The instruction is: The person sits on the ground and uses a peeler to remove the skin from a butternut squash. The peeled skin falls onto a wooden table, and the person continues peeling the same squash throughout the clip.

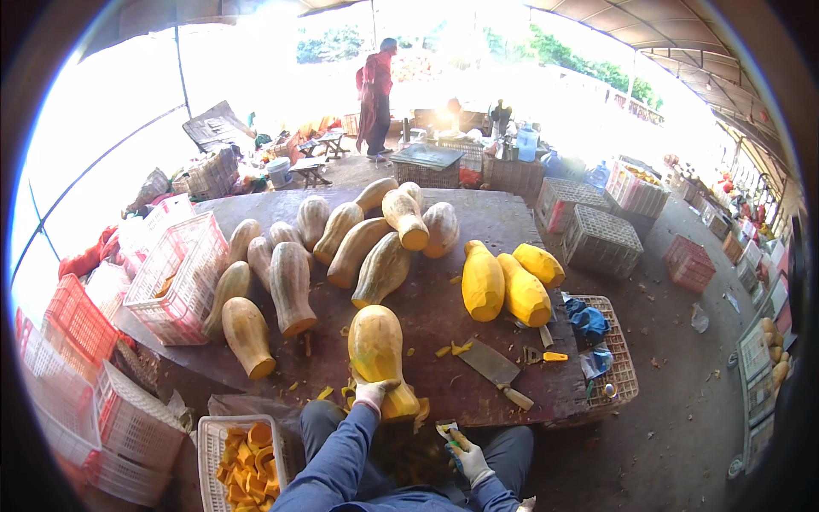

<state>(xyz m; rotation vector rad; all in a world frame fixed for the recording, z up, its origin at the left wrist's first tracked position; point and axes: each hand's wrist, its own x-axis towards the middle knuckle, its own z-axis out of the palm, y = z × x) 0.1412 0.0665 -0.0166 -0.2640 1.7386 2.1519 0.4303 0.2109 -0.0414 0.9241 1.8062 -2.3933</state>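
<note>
My gloved left hand (374, 392) grips the neck end of a partly peeled squash (376, 345) lying on the table edge in front of me. My gloved right hand (470, 457) is closed around the handle of a peeler (448, 430), held below the table edge, apart from the squash. Bits of yellow peel lie around the squash. On the table (435, 384) to the right lie a cleaver (491, 363) and a second peeler with a yellow handle (555, 356). Several peeled yellow squashes (483, 281) lie beyond them. Many unpeeled squashes (291, 288) cover the left and middle.
A white crate of orange squash pieces (249, 464) stands at lower left. Plastic crates (176, 278) line the left side. A basket with blue cloth (617, 358) adjoins the table's right edge. More crates (601, 240) stand on the floor; a person (376, 96) stands beyond the table.
</note>
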